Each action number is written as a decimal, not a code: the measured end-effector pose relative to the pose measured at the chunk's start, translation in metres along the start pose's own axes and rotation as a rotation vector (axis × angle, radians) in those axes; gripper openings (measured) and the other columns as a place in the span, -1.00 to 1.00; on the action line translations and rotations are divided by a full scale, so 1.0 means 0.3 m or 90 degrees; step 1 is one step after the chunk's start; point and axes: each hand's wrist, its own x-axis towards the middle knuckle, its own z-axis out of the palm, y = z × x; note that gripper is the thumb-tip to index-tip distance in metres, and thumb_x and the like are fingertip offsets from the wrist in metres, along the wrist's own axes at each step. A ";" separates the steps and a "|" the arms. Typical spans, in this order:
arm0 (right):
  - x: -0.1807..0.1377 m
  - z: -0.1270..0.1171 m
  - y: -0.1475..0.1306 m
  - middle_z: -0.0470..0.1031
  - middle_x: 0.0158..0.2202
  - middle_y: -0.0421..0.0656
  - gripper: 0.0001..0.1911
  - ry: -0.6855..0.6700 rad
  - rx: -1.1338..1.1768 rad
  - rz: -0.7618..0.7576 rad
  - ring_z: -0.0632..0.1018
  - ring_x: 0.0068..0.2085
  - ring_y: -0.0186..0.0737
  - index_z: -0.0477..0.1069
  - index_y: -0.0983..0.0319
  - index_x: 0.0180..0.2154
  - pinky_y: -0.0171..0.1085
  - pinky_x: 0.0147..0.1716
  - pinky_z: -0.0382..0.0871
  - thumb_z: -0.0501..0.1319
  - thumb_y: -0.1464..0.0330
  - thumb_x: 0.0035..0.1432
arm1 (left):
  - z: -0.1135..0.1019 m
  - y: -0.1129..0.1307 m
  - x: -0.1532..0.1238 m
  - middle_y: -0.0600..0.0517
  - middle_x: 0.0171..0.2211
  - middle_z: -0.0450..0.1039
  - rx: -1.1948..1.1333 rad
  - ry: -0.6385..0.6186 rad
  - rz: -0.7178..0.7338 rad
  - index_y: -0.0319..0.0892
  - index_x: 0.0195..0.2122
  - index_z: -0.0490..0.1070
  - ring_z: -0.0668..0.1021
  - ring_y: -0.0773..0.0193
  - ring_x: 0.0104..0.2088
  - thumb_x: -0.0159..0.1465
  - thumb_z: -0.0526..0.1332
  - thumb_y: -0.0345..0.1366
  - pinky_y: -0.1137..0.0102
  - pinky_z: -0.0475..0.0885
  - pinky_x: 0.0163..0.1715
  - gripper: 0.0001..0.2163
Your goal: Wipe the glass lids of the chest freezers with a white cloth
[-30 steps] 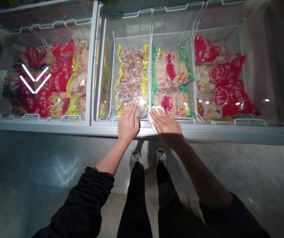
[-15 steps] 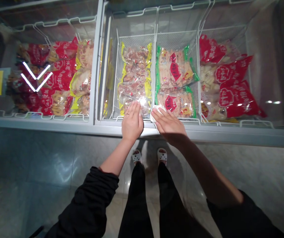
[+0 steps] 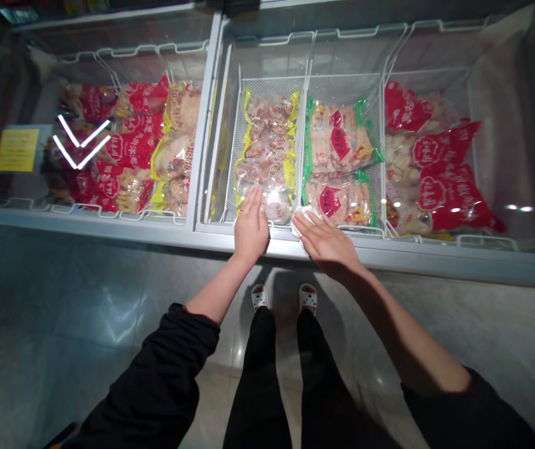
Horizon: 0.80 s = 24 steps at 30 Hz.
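My left hand (image 3: 251,229) lies flat at the front edge of a chest freezer's glass top (image 3: 272,56), fingers stretched forward and nothing in it. To its right, my right hand (image 3: 327,244) presses a white cloth (image 3: 296,229) against the glass near the front rim (image 3: 403,255). Most of the cloth is hidden under the fingers; whether it is fabric or paper I cannot tell. Beneath the glass, yellow-edged bags of meat (image 3: 267,140) lie below my left hand. Green-edged bags (image 3: 340,140) lie below my right.
White wire baskets (image 3: 342,81) divide the freezer. Red bags (image 3: 452,193) fill its right section, and more red bags (image 3: 131,143) lie on the left. A grey frame bar (image 3: 206,125) crosses the top. A yellow label (image 3: 17,149) is at far left. My slippers (image 3: 307,297) stand on the tiled floor (image 3: 108,274).
The view has shifted, so the freezer appears farther right and its left part slightly turned. Both hands stay at the front edge, the right still on the cloth, with little movement over the glass.
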 end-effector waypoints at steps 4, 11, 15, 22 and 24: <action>0.095 0.016 -0.073 0.23 0.51 -0.07 -0.40 0.012 0.007 0.030 0.23 0.54 0.02 0.25 0.30 0.48 0.18 0.51 0.18 -0.05 0.31 0.53 | -0.116 -0.116 0.023 -0.19 0.50 0.26 0.081 -0.010 0.027 -0.25 0.48 0.23 0.26 0.08 0.53 0.48 -0.03 -0.43 0.01 0.19 0.54 -0.46; 0.124 0.056 -0.147 0.24 0.51 -0.13 -0.40 -0.028 0.027 -0.055 0.23 0.54 -0.05 0.26 0.19 0.48 0.13 0.52 0.19 -0.01 0.36 0.50 | -0.163 -0.232 -0.003 -0.19 0.48 0.29 0.097 -0.092 0.093 -0.24 0.48 0.24 0.27 0.06 0.53 0.48 0.01 -0.40 0.01 0.18 0.54 -0.46; 0.083 0.051 -0.117 0.27 0.50 -0.21 -0.40 -0.031 0.007 -0.008 0.27 0.52 -0.10 0.26 0.11 0.48 0.13 0.52 0.18 -0.03 0.36 0.50 | -0.147 -0.226 -0.018 -0.21 0.47 0.31 0.095 -0.055 0.089 -0.26 0.46 0.26 0.28 0.07 0.52 0.48 0.00 -0.41 0.05 0.20 0.54 -0.48; 0.249 0.090 -0.254 0.19 0.53 -0.10 -0.40 0.007 0.020 0.038 0.17 0.56 -0.02 0.22 0.27 0.50 0.14 0.54 0.13 -0.05 0.33 0.53 | -0.152 -0.223 -0.019 -0.24 0.46 0.32 0.102 -0.056 0.096 -0.32 0.44 0.28 0.29 0.06 0.52 0.48 -0.02 -0.44 0.04 0.24 0.52 -0.49; 0.266 0.105 -0.280 0.21 0.52 -0.10 -0.40 -0.012 0.027 -0.007 0.18 0.56 -0.03 0.24 0.27 0.49 0.13 0.54 0.13 -0.03 0.33 0.52 | -0.152 -0.225 -0.019 -0.25 0.45 0.33 0.095 -0.058 0.091 -0.32 0.44 0.27 0.28 0.06 0.52 0.48 -0.01 -0.43 0.04 0.23 0.53 -0.49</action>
